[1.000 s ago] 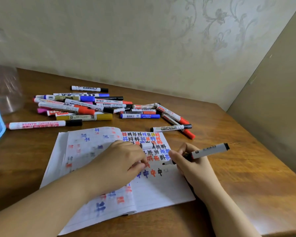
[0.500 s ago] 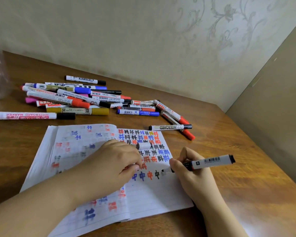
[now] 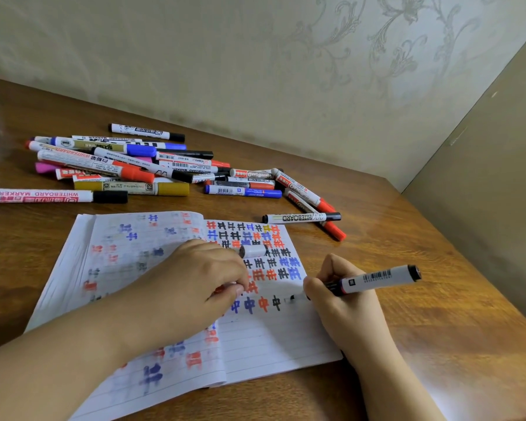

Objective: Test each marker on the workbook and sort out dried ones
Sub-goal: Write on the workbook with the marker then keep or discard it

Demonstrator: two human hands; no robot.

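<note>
Wood-grain table (image 3: pixel 407 238) sits in a papered corner, markers (image 3: pixel 140 168) heaped behind the open workbook (image 3: pixel 271 344). Right hand (image 3: pixel 343 302) grips a marker (image 3: pixel 377 279) tip-down on the page; left hand (image 3: pixel 201 281) pinches its cap (image 3: pixel 252 251).

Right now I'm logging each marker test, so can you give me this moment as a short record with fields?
Surface: open workbook on a wooden table
Right hand: grips an uncapped marker, tip on the right page beside a row of test characters
Left hand: rests on the workbook, holding the cap
Page marks: red, blue, black and yellow characters
Other markers: capped pile behind the workbook
Sorted-out group: cannot tell
</note>
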